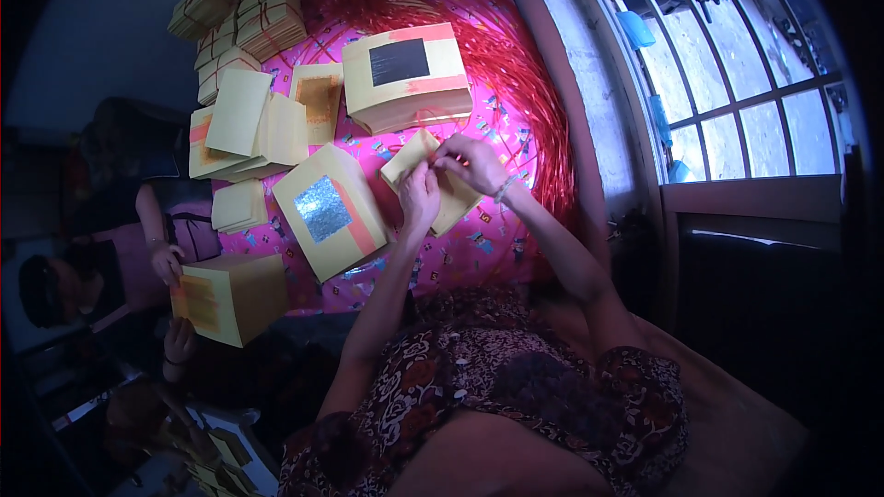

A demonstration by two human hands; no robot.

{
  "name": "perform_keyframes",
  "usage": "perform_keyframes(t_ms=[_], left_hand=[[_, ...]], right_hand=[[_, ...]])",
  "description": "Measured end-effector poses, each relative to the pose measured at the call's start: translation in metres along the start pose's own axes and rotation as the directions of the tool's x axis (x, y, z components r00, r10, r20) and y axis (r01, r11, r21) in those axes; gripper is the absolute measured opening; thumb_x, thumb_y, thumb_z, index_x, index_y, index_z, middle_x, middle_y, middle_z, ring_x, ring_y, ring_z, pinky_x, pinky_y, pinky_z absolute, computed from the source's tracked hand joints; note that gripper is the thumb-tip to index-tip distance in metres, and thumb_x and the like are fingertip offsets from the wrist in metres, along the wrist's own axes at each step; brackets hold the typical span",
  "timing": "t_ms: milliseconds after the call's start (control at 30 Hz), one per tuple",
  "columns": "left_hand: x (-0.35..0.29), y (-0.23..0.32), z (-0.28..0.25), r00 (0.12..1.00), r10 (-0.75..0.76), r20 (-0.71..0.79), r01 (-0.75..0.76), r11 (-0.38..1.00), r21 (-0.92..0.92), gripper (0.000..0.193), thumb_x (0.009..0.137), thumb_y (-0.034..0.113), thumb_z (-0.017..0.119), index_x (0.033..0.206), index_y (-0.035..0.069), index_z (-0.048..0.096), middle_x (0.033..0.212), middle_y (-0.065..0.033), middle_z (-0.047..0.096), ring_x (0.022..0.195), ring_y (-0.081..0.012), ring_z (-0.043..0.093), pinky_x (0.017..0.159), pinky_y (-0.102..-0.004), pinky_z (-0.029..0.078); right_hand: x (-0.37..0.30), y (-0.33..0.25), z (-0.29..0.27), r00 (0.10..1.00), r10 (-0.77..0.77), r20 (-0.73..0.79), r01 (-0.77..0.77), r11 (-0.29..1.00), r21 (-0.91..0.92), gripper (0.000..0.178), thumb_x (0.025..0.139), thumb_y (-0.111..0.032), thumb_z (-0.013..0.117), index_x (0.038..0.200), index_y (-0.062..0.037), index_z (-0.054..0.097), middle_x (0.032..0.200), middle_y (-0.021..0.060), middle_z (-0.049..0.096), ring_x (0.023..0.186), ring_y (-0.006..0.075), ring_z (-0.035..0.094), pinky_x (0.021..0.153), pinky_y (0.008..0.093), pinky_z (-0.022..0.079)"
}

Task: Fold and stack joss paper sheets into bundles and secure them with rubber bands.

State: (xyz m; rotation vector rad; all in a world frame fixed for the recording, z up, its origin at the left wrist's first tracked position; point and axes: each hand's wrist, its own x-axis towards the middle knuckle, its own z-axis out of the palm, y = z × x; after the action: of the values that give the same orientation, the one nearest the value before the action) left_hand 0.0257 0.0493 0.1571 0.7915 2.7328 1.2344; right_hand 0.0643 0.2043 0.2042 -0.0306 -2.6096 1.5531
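Note:
A small bundle of yellow paper sheets (454,206) lies on the pink patterned cloth in front of me. Over its upper part, both my hands meet with fingers pinched. My right hand (475,167) grips a thin red plastic strip, a bit of which shows at the fingertips. My left hand (420,193) presses against the paper close beside it, fingers bent together around the same spot; the strip is mostly hidden there. Just beyond stands a tall stack of yellow paper (410,97) with a dark square on top. Left of my left forearm sits another stack (333,212) with a silver square.
Long red strips (543,120) trail down the table's right side. Tied bundles (269,18) pile up at the far left, with loose stacks (249,133) nearer. At left, another person's hand (168,262) holds a yellow stack (244,299). A barred window (737,120) is at right.

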Motion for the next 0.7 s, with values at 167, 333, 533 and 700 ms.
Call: perform_keyframes(t_ms=[167,333,533,700], left_hand=[[-0.007,-0.019,0.013,0.993,0.079,-0.088,-0.09,0.988,-0.128,0.01,0.073,0.008,0.059,0.077,-0.001,0.061,0.069,-0.0186,0.057,0.072,-0.0367,0.056,0.069,-0.0486,0.041],[0.004,-0.002,0.012,0.995,-0.036,-0.094,0.022,0.989,-0.147,0.01,0.078,0.01,0.061,0.076,0.0,0.063,0.067,-0.016,0.061,0.066,-0.0343,0.059,0.063,-0.0456,0.045],[0.004,0.002,0.008,1.0,-0.014,-0.026,0.004,0.938,-0.346,0.024,0.093,0.021,0.055,0.089,0.001,0.068,0.075,-0.0112,0.068,0.072,-0.0235,0.064,0.065,-0.0357,0.048],[0.004,-0.016,0.009,0.966,-0.257,-0.026,0.176,0.729,-0.662,0.026,0.097,0.019,0.047,0.101,0.002,0.066,0.091,-0.0108,0.07,0.088,-0.016,0.066,0.079,-0.0303,0.05]], right_hand=[[-0.004,-0.011,0.012,0.986,-0.168,-0.013,0.16,0.961,-0.225,0.017,0.078,-0.014,0.068,0.092,-0.0057,0.065,0.084,0.0095,0.06,0.079,0.0286,0.06,0.069,0.0368,0.05],[-0.005,-0.013,0.003,0.972,0.028,-0.234,-0.026,1.0,0.012,0.019,0.082,-0.021,0.067,0.089,-0.0038,0.064,0.081,0.0113,0.058,0.079,0.0274,0.059,0.073,0.0376,0.049],[-0.003,0.036,0.013,0.872,0.441,-0.213,-0.366,0.876,0.315,0.027,0.087,-0.027,0.067,0.082,-0.0012,0.063,0.071,0.0048,0.062,0.063,0.0113,0.057,0.06,0.0257,0.045],[-0.024,0.015,0.035,0.804,0.509,-0.307,-0.27,0.772,0.575,0.024,0.087,-0.021,0.065,0.077,0.0002,0.063,0.067,0.0009,0.06,0.061,0.0057,0.053,0.056,0.0221,0.042]])
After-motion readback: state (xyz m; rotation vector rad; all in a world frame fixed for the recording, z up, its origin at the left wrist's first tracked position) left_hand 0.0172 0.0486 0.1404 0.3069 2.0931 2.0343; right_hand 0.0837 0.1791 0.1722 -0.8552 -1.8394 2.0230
